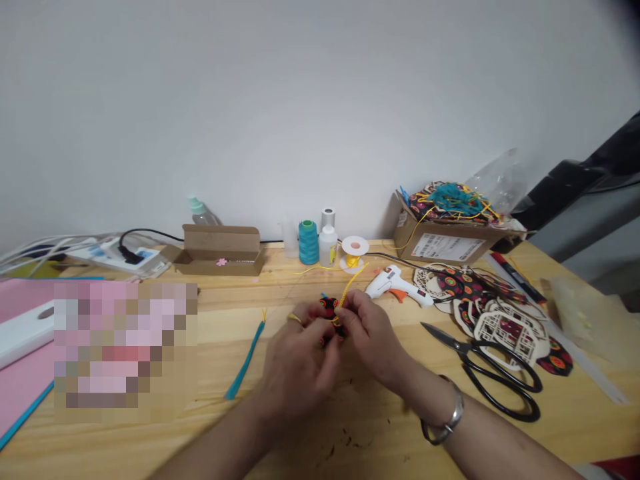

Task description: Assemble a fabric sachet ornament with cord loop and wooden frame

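Note:
Both my hands meet over the middle of the wooden table (310, 440). My left hand (299, 363) and my right hand (367, 333) pinch a small black-and-red patterned piece (329, 308) between their fingertips. A yellow cord (352, 280) rises from the piece and runs back toward a white spool of yellow cord (355, 252). My right wrist wears a silver bracelet (447, 421). A teal tassel (246, 360) lies flat on the table to the left of my left hand.
Black scissors (487, 373) and a pile of patterned fan-shaped pieces (493, 310) lie to the right. A white glue gun (397, 285), a teal thread cone (309, 241), small bottles and two cardboard boxes (220, 252) (445, 240) stand toward the back. Pink sheets (20, 373) lie at left.

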Demonstrator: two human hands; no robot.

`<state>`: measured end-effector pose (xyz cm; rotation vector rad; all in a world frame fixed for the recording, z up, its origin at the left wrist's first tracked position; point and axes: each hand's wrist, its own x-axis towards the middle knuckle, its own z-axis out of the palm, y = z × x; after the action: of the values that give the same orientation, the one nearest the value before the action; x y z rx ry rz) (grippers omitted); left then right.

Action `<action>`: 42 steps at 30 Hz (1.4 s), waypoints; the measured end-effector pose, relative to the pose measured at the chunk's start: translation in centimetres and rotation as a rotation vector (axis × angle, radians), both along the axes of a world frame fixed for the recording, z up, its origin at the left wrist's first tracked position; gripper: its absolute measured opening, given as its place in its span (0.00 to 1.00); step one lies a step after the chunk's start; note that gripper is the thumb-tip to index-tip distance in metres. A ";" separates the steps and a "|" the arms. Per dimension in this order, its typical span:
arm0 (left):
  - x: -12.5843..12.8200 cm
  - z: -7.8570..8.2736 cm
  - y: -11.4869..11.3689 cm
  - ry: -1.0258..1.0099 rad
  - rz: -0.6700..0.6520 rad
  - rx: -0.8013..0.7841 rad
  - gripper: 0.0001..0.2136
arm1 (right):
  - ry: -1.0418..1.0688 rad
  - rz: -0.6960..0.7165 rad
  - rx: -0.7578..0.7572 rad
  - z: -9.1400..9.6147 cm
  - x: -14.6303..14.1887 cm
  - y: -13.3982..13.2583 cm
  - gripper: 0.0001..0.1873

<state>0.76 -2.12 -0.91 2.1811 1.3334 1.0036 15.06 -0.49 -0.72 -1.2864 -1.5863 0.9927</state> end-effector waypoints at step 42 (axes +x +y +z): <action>-0.9 0.3 2.0 -0.852 -0.063 -0.990 0.06 | 0.361 0.260 -0.321 1.4 0.7 0.8 0.07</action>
<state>-0.17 -0.12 -0.58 0.8854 0.9801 0.8159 15.75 0.27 0.63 -1.0421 -1.3687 1.5979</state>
